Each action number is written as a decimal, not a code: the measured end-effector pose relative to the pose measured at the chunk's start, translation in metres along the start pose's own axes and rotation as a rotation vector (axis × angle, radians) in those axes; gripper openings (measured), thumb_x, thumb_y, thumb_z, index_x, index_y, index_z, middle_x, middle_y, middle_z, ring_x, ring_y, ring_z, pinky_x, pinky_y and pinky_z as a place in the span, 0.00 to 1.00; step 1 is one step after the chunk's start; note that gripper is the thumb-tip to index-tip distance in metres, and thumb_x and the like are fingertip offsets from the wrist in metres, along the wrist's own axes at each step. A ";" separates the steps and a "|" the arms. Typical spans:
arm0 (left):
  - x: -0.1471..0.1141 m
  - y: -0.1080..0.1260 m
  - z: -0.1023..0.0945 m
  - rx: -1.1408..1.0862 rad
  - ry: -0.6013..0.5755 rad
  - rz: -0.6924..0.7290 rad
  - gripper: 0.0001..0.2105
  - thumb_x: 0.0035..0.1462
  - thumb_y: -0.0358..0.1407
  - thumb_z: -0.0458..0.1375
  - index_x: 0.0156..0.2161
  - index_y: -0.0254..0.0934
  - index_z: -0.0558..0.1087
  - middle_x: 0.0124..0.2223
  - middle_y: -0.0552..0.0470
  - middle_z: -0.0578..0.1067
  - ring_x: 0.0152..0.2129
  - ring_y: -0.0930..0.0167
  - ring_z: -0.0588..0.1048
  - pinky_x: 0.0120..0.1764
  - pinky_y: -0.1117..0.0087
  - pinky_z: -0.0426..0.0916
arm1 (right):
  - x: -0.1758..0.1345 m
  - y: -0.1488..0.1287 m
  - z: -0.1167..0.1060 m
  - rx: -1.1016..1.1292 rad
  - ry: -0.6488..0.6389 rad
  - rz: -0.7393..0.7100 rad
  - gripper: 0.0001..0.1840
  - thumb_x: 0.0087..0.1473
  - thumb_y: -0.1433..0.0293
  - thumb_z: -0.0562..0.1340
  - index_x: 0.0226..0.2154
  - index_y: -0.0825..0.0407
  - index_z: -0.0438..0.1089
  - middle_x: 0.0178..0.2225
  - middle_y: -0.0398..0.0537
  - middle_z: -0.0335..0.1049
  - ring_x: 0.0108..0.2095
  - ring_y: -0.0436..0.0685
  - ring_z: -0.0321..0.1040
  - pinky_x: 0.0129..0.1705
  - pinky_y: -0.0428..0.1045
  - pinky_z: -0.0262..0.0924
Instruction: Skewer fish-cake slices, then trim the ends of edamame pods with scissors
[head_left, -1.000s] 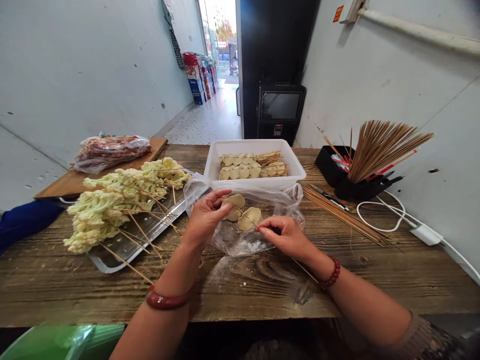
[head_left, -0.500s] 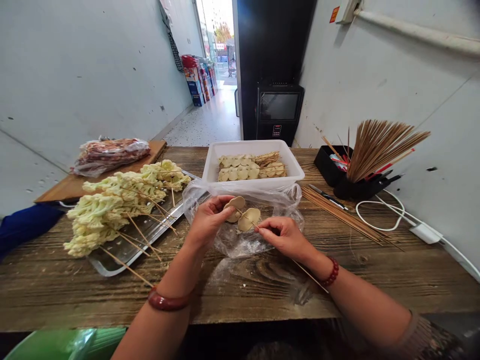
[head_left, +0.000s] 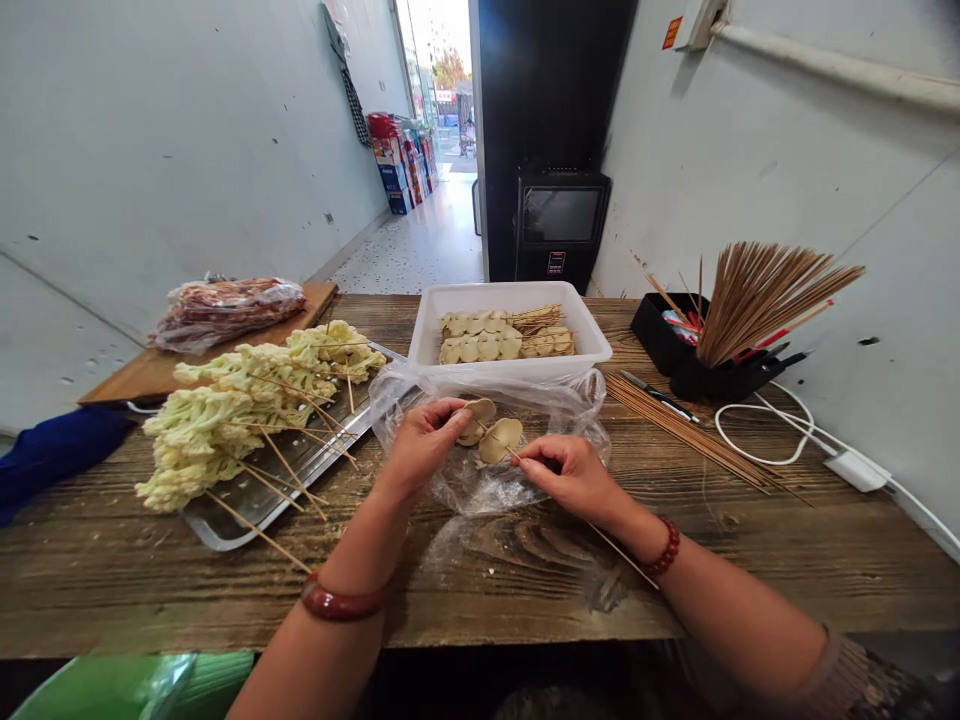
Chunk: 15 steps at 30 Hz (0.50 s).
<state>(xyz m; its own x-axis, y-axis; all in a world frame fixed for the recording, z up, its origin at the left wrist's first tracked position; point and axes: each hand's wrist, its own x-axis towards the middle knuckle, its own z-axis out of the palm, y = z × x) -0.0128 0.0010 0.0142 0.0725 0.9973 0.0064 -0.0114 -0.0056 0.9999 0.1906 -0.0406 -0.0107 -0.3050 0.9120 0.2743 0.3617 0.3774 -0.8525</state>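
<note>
Over a crumpled clear plastic bag [head_left: 480,492], my left hand [head_left: 420,445] pinches a thin, round, beige slice [head_left: 484,409] by its edge. A second round slice [head_left: 500,440] overlaps it, threaded on a thin wooden skewer [head_left: 624,556]. Thumb and fingers of my right hand [head_left: 574,478] are closed on that skewer, just below the second slice. Its long end runs out under my right wrist toward the table's front edge. Just beyond the bag stands a white plastic tub [head_left: 510,376] with rows of similar skewered slices [head_left: 480,346] inside.
Cauliflower skewers [head_left: 232,415] lie on a metal tray [head_left: 255,530] at left. Behind them, a bag of reddish food [head_left: 229,308] sits on a wooden board [head_left: 120,378]. To the right are loose skewers [head_left: 682,430], a black holder full of skewers [head_left: 720,380] and a white cable [head_left: 772,460].
My left hand has moved slightly right, bringing its slice a little closer over the second one. My right hand keeps its grip on the skewer. The view has shifted slightly.
</note>
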 end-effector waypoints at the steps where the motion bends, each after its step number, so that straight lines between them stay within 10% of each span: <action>1: 0.000 -0.001 0.000 0.016 0.000 0.005 0.10 0.43 0.40 0.66 0.29 0.34 0.79 0.25 0.54 0.74 0.21 0.76 0.65 0.25 0.75 0.58 | 0.000 0.000 0.000 -0.004 0.005 -0.009 0.10 0.53 0.72 0.59 0.30 0.55 0.78 0.28 0.48 0.78 0.27 0.52 0.71 0.30 0.45 0.60; 15: 0.000 0.000 0.002 -0.306 -0.022 -0.191 0.16 0.35 0.41 0.72 0.28 0.34 0.76 0.27 0.53 0.76 0.21 0.76 0.70 0.25 0.75 0.66 | -0.001 0.000 0.001 -0.015 0.040 -0.028 0.10 0.54 0.71 0.60 0.29 0.55 0.77 0.28 0.49 0.78 0.27 0.52 0.71 0.28 0.45 0.60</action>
<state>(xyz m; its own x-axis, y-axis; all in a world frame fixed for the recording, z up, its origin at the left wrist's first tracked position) -0.0105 0.0004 0.0139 0.1238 0.9765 -0.1762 -0.2932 0.2056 0.9337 0.1899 -0.0414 -0.0111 -0.2796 0.9065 0.3163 0.3669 0.4053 -0.8373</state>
